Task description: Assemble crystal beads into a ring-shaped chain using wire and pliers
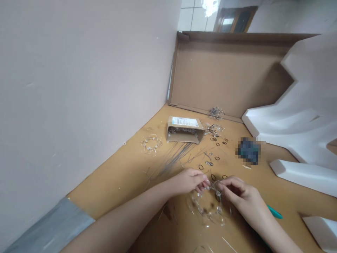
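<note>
A ring of thin wire with clear beads (218,209) hangs between my two hands above the table, its wire ends curling outward. My left hand (191,181) pinches the ring's upper left part. At its upper right, my right hand (240,193) has thumb and forefinger closed on the wire. A similar beaded wire ring (151,148) lies on the table to the left. Several dark small rings (217,158) are scattered just beyond my hands. Grey straight wires (176,158) lie in a loose bundle behind my left hand.
An open small cardboard box (184,138) lies on its side, with clear beads inside. Beside it are tangled wire pieces (214,130). A blurred-out dark object (249,150) and white foam blocks (297,175) stand right. A green-handled tool (275,212) lies partly behind my right arm.
</note>
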Demonstrator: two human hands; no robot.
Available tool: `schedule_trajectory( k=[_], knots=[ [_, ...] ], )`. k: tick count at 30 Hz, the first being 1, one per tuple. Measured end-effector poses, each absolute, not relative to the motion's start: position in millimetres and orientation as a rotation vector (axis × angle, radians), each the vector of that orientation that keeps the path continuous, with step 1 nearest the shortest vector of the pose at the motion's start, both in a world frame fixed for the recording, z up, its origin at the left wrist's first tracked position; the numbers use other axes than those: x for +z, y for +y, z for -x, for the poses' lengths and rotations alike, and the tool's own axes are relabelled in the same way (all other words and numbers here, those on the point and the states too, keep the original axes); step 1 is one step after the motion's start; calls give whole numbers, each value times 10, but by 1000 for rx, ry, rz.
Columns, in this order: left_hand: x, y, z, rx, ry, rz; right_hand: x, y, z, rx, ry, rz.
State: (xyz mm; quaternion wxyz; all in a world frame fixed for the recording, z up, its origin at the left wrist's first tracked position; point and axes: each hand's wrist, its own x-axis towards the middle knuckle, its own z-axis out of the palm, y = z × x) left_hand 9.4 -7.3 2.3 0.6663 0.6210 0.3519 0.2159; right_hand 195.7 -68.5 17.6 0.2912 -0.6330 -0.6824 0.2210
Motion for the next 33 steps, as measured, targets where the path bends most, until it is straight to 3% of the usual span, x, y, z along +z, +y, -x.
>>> schedule_trajectory(
  k=[7, 15, 33],
  knots=[
    [172, -79, 40, 605, 1127, -1985, 81, -766, -2017, 705, -1600, 1699],
    [194, -123, 59, 304, 1125, -1963, 189, -844, -1866, 922, -1442, 1664],
    [280, -201, -3, 619, 952, -2093, 180, -912, -1773, 1020, -1345, 1671]
  ],
)
